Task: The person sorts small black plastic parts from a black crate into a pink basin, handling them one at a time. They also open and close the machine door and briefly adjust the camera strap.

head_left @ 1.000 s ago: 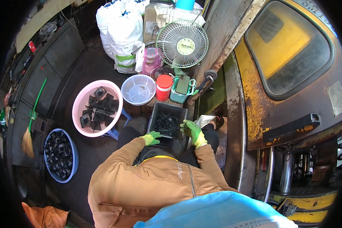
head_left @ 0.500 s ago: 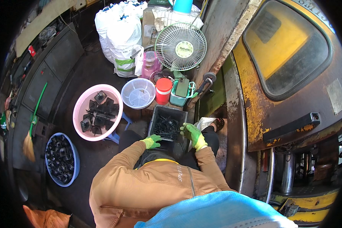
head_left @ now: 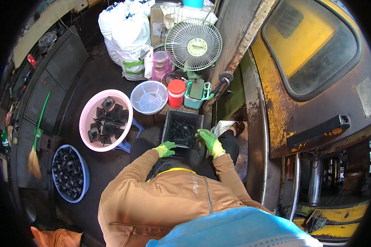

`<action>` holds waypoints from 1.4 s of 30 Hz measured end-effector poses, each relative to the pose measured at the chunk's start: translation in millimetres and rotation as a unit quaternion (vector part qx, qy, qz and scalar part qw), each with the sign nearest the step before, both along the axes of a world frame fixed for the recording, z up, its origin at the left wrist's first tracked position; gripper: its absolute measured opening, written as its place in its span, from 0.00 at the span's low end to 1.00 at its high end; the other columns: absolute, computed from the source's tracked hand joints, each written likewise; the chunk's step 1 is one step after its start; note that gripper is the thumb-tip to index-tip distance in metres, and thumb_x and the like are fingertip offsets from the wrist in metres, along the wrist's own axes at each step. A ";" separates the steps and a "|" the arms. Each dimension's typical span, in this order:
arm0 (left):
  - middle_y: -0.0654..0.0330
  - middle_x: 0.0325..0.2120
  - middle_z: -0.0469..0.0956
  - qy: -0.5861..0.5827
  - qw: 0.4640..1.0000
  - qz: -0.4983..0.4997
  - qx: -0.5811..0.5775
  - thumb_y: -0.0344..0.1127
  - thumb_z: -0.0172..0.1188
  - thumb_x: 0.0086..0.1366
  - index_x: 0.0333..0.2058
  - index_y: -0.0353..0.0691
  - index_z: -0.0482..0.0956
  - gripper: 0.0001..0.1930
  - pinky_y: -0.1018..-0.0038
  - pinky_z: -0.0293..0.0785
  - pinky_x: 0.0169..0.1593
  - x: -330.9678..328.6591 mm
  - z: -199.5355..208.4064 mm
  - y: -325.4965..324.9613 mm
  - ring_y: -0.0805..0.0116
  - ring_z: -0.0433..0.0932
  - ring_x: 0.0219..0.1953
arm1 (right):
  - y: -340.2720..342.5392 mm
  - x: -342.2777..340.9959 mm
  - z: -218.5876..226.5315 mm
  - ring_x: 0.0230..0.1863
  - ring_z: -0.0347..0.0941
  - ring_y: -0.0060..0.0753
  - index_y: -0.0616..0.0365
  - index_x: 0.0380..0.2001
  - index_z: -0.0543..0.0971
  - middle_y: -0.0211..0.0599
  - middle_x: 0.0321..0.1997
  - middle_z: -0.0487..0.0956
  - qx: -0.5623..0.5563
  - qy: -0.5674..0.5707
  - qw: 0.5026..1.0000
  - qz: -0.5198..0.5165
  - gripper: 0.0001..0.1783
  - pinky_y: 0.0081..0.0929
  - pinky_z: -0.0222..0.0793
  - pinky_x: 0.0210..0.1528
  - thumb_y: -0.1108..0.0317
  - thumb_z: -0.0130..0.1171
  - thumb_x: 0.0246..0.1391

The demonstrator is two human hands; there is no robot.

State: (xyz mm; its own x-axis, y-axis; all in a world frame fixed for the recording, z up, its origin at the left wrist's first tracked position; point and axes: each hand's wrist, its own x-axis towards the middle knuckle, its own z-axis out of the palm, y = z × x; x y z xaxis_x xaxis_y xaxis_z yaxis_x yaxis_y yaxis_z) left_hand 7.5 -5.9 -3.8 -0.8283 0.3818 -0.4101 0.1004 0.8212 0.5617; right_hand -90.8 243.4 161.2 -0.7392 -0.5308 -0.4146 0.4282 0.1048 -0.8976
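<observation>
A black rectangular bin (head_left: 194,116) stands between my knees, with thin black plastic pieces (head_left: 181,133) heaped inside. My left hand (head_left: 166,149), in a green and yellow glove, is at the bin's near left corner, fingers stretched out toward the right. At its right side my right hand (head_left: 211,142), gloved alike, is raised with its fingers apart and nothing visible in them. To the left, a pink tub (head_left: 83,120) on a blue stool (head_left: 138,128) contains several black square-based plastic parts (head_left: 107,121).
A blue basin (head_left: 86,181) full of black parts sits on the floor at left. Behind the bin are a white basket (head_left: 149,97), a red jug (head_left: 176,94), a green container (head_left: 192,101) and a fan (head_left: 193,44). A yellow machine (head_left: 317,74) stands close on the right.
The view has shifted slightly, so the surroundings sit a little differently in it. Both hands stay at the bin in nearly the same places, the left one's fingers a little more stretched.
</observation>
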 end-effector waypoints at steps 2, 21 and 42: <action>0.54 0.64 0.51 0.003 1.000 -0.011 -0.008 0.51 0.50 0.62 0.60 0.46 0.62 0.29 0.61 0.45 0.66 1.1 0.6 -0.2 0.54 0.46 0.66 | -2.2 0.2 -4.5 0.42 0.72 0.25 0.55 0.50 0.72 0.31 0.42 0.77 0.059 0.064 0.995 0.038 0.21 0.24 0.63 0.46 0.54 0.50 0.58; 0.55 0.62 0.56 0.049 0.997 0.036 0.036 0.50 0.53 0.58 0.57 0.46 0.66 0.29 0.60 0.50 0.65 1.4 -28.0 -2.0 0.54 0.51 0.65 | -2.7 17.9 12.6 0.46 0.72 0.51 0.54 0.43 0.75 0.47 0.42 0.77 0.299 0.272 0.864 0.300 0.24 0.38 0.65 0.47 0.48 0.49 0.52; 0.55 0.62 0.56 0.052 0.997 0.038 0.031 0.50 0.53 0.59 0.57 0.46 0.66 0.28 0.59 0.53 0.63 2.7 -23.5 -1.2 0.54 0.52 0.64 | -5.4 21.0 22.0 0.49 0.71 0.49 0.54 0.46 0.74 0.47 0.44 0.77 0.321 0.269 0.858 0.297 0.25 0.37 0.64 0.50 0.49 0.49 0.52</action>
State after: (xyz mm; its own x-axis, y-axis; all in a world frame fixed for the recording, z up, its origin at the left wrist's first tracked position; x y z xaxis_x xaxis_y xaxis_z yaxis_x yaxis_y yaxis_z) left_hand 10.1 -7.1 -27.3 -0.8925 0.3385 -0.2982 0.0994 0.7923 0.6020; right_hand -69.9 238.1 183.2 -0.5935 -0.6699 -0.4461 -0.3300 0.7081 -0.6242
